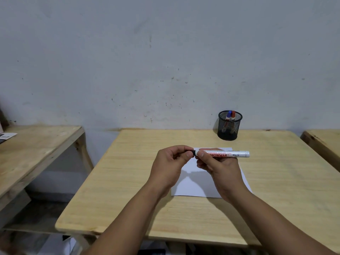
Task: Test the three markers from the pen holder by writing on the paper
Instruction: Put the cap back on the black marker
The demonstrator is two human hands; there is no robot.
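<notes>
I hold a white marker [230,154] level above the white paper [195,186] on the wooden table [128,181]. My right hand [219,170] grips its barrel. My left hand [171,162] pinches the black cap [193,152] at the marker's left end; whether the cap is fully seated I cannot tell. At the table's back edge stands a black mesh pen holder [230,127] with a blue-capped marker [228,115] and a red-capped marker [233,115] upright inside. My hands hide part of the sheet.
A second wooden table [36,150] stands to the left with a printed leaflet [7,136] on it. Another table's corner [323,142] shows at the right. A grey wall rises right behind the tables.
</notes>
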